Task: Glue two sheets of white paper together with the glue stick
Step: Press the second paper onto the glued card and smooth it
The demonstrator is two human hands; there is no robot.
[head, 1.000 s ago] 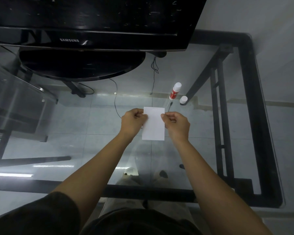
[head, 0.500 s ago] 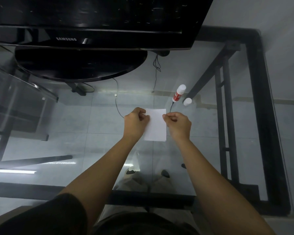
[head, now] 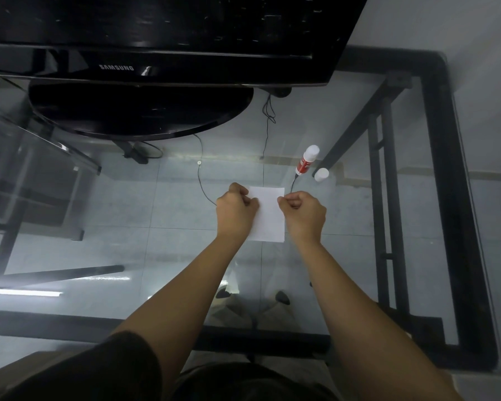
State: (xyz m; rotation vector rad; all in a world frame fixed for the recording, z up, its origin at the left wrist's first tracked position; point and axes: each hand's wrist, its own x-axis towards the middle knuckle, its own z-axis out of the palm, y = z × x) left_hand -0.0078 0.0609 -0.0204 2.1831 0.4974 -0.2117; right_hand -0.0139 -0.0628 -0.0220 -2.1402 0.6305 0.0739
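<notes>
The white paper (head: 268, 215) was pinched at its upper corners by the grip of the left hand (head: 235, 211) and the right hand (head: 302, 212), above the glass bench (head: 156, 204). Beyond it the uncapped glue stick (head: 307, 160) and cap (head: 321, 174) were seen, near a monitor (head: 156, 39).

Glass-topped bench (head: 434, 198) with a black frame, carrying a black Samsung monitor (head: 162, 39) on an oval glossy base (head: 139, 111), thin dark cables (head: 268, 123) trailing beneath onto pale floor tiles (head: 145, 204) seen through the glass.
</notes>
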